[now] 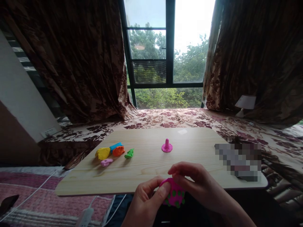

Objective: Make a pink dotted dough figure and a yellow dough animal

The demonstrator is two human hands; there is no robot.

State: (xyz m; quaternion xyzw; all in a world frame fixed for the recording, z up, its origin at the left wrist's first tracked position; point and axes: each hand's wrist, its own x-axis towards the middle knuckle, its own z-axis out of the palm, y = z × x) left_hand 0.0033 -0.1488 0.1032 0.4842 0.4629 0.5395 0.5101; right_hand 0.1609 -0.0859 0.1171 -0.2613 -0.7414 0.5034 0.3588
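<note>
Just in front of the table's near edge, my left hand (151, 197) grips a pink modelling clay piece (174, 193) dotted with green spots, thumb on its face. My right hand (195, 183) is bent over the top right of that piece, thumb and fingertips close together in a pinch; whatever is between them is hidden. Further back on the table (146, 176) stands a pink clay disc with an upright stem (167, 146). To the left lie lumps of clay: yellow (103, 153), blue (116, 147), orange (118, 151), green (129, 153) and light pink (106, 162).
A blurred-out flat object (239, 164) lies at the table's right end. Behind the table is a ledge with flowered cloth (165, 116), bearing a small white lamp (245, 102). A power strip (85, 217) with white cords sits at lower left.
</note>
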